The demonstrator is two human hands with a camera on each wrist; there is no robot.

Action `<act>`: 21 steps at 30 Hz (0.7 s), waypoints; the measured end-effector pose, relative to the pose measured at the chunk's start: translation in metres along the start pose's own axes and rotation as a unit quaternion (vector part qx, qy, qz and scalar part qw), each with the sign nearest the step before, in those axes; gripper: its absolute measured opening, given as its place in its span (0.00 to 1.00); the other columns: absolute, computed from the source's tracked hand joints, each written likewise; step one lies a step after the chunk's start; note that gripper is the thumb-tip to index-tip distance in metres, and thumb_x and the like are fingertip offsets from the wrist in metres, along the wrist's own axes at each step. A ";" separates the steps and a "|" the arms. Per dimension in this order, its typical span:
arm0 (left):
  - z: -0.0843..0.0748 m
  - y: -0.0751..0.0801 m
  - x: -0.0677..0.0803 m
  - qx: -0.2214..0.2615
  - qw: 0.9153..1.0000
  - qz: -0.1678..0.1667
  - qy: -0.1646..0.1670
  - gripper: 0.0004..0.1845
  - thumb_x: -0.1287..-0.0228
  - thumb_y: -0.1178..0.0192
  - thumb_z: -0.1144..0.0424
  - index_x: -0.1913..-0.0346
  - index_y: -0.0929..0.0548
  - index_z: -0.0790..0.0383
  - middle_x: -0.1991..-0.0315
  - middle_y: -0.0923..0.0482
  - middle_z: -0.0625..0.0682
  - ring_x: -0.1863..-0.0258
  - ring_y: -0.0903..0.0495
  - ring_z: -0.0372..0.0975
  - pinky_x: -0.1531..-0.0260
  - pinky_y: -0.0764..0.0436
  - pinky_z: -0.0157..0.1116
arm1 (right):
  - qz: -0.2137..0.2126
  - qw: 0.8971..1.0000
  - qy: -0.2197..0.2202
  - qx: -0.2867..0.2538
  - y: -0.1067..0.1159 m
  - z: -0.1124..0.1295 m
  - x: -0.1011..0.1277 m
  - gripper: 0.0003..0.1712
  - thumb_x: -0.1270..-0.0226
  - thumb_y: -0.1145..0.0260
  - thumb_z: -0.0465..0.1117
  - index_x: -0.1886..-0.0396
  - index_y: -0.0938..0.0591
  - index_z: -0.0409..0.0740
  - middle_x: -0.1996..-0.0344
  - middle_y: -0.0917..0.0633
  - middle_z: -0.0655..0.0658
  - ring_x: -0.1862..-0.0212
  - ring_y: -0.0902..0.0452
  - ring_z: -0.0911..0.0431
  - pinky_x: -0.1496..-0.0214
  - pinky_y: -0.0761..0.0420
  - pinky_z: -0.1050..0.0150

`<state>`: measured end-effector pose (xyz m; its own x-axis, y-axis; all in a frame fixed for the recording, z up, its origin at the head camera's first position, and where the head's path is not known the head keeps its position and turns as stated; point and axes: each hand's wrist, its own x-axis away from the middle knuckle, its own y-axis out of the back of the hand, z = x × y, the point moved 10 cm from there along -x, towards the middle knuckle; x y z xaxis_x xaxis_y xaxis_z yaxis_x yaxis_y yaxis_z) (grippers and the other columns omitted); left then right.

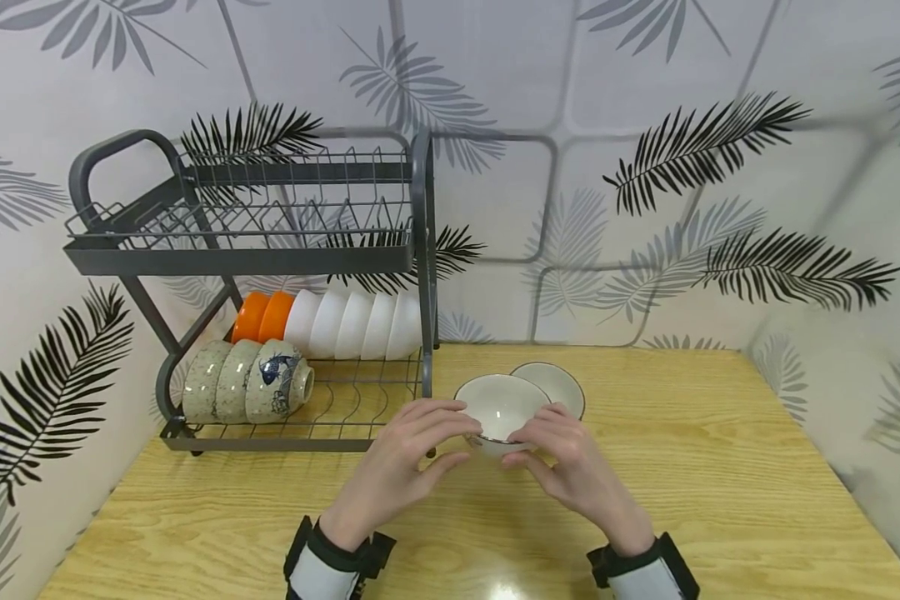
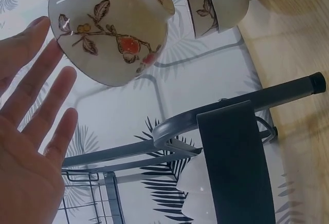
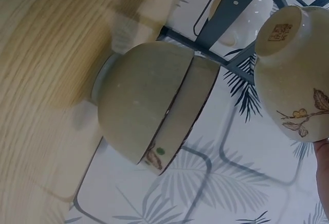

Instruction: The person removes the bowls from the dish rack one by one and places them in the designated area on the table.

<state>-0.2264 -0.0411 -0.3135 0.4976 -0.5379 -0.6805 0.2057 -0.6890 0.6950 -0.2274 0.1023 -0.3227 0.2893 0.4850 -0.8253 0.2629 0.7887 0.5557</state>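
Cream bowl (image 1: 500, 408) between both hands

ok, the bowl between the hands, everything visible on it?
The bowl is cream, glazed ceramic by its look, with a thin dark rim, a painted spray of brown leaves and orange-red fruit on the outside, and a square stamp on its foot. It is empty and tilted, mouth towards the camera, above the wooden table. The right hand grips its rim side; the left hand flanks it, fingers straight, contact unclear. A stack of like bowls stands just behind.
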 end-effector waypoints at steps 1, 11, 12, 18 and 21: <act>0.000 0.000 0.000 0.001 1.000 0.002 0.002 0.20 0.43 0.27 0.65 0.46 0.15 0.55 0.44 0.14 0.48 0.38 0.21 0.43 0.33 0.24 0.44 | -0.001 1.000 -0.005 0.001 0.001 -0.002 0.001 0.19 0.31 0.37 0.53 0.70 0.16 0.42 0.76 0.14 0.51 0.73 0.25 0.61 0.54 0.26 0.66; 0.001 -0.001 0.000 0.002 1.000 0.015 0.008 0.22 0.41 0.28 0.65 0.42 0.17 0.55 0.39 0.18 0.51 0.35 0.22 0.44 0.32 0.24 0.46 | -0.008 0.997 -0.070 0.038 0.009 -0.025 0.010 0.22 0.33 0.39 0.56 0.72 0.14 0.42 0.76 0.12 0.50 0.68 0.20 0.58 0.54 0.23 0.60; 0.001 -0.001 0.000 0.002 1.000 0.015 0.008 0.22 0.42 0.28 0.65 0.43 0.17 0.55 0.39 0.17 0.50 0.35 0.22 0.44 0.32 0.24 0.46 | -0.010 0.997 -0.070 0.043 0.010 -0.026 0.011 0.22 0.33 0.39 0.56 0.72 0.14 0.42 0.76 0.12 0.50 0.68 0.20 0.58 0.53 0.23 0.59; 0.001 -0.003 0.001 -0.006 1.000 0.021 0.008 0.19 0.41 0.28 0.63 0.46 0.15 0.55 0.43 0.15 0.50 0.38 0.20 0.44 0.33 0.24 0.46 | -0.003 0.994 -0.093 0.065 0.010 -0.036 0.018 0.15 0.37 0.32 0.49 0.73 0.15 0.42 0.76 0.13 0.51 0.69 0.21 0.60 0.54 0.22 0.57; 0.001 -0.004 0.001 -0.010 1.000 0.027 0.011 0.17 0.40 0.29 0.62 0.47 0.15 0.55 0.43 0.15 0.50 0.38 0.20 0.43 0.33 0.24 0.46 | 0.002 0.991 -0.109 0.074 0.010 -0.042 0.021 0.08 0.47 0.25 0.40 0.73 0.16 0.42 0.76 0.13 0.51 0.69 0.21 0.60 0.54 0.22 0.57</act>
<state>-0.2277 -0.0398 -0.3173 0.5262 -0.5633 -0.6370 0.1941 -0.6497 0.7350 -0.2577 0.1360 -0.3390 0.4785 0.3811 -0.7911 0.3899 0.7151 0.5803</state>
